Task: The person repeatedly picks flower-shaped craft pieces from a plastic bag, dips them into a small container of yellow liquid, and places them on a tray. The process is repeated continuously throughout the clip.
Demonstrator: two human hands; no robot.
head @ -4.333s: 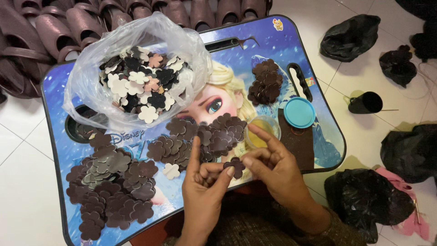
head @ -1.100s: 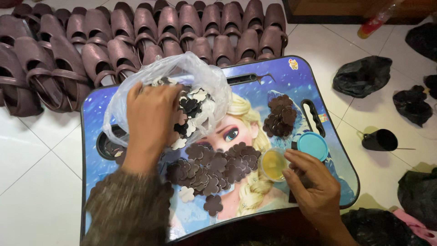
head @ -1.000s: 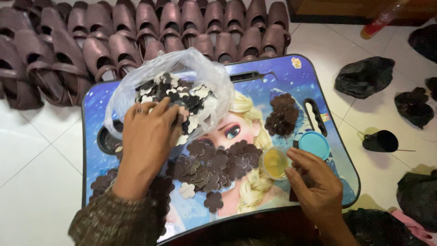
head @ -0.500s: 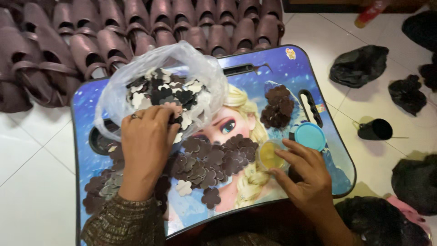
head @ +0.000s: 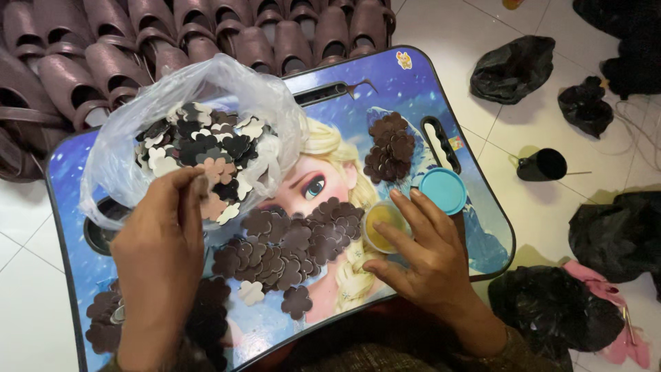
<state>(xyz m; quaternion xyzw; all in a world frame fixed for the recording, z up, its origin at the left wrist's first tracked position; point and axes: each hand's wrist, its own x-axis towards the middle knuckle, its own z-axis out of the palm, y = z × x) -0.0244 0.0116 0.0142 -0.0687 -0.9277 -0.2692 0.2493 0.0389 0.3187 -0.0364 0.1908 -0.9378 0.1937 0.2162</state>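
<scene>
A small blue table with a printed cartoon face serves as the landmark here. On its far left corner sits a clear plastic bag, its mouth open, holding a jumble of flat flower-shaped cutouts in black, cream and pale brown; there are too many to count. The left hand rests at the near edge of the bag's mouth, fingers drawn together at the cutouts; whether it pinches one I cannot tell. At the table's middle lies a loose heap of dark brown flower cutouts, roughly a few dozen, with one cream cutout and one single brown cutout lying apart on its near side. A second, smaller brown pile lies toward the table's far right, and a third pile shows at the near left corner, partly hidden by the left forearm. The right hand lies on the table's right part, fingers spread and loosely cupped against one small round pot of yellow paste, touching it. One turquoise round lid lies just beyond that pot. Beyond the table's far edge, rows of brown slippers cover the floor. To the table's right, on white tiles, lie several black bags and one black cone-shaped spool.
</scene>
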